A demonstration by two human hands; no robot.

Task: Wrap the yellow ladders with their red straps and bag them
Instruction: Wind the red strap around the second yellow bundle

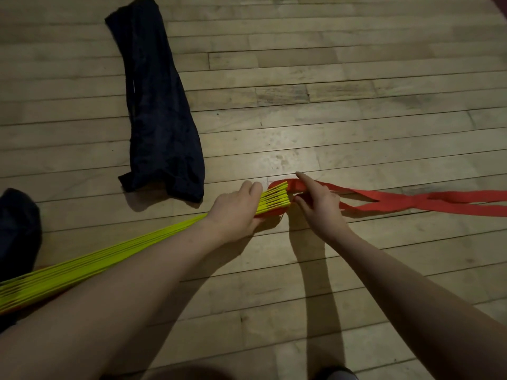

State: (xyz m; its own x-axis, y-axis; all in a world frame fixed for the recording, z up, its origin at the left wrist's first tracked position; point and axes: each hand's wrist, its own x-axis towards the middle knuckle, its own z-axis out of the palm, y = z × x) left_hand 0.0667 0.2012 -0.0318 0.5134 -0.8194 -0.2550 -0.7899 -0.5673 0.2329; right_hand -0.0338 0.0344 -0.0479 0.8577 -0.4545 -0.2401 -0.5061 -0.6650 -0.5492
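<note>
Here both hands (238, 208) (318, 200) grip unmarked ladders (274, 200).

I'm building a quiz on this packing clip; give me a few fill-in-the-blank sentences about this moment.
1. The left hand grips the stacked ____ ladder rungs.
2. The right hand holds the ____ straps.
3. The dark bag lies on the ____ floor.

Missing words: yellow; red; wooden
</note>
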